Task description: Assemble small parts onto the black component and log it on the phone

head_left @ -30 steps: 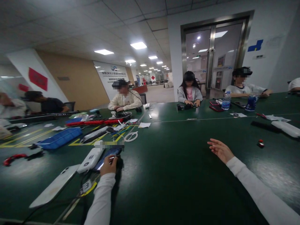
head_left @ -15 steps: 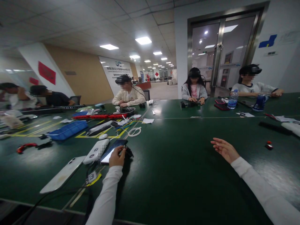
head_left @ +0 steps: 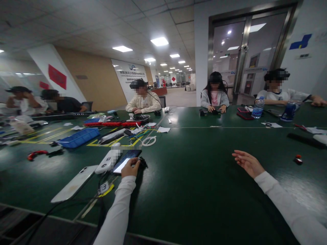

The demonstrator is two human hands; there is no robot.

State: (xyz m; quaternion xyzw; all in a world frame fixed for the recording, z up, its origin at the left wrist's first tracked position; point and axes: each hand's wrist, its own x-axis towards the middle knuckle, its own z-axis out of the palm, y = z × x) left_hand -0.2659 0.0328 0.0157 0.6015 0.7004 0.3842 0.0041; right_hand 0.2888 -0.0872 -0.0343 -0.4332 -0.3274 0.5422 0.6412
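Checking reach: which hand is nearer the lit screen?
Left. The left hand is beside the lit screen, at its right edge; the right hand is far to its right.

Head view — forward, down, across table (head_left: 189,190)

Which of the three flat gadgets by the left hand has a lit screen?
The dark phone nearest the left hand: its display glows white. The white phone lies face down; the white device between shows no lit screen.
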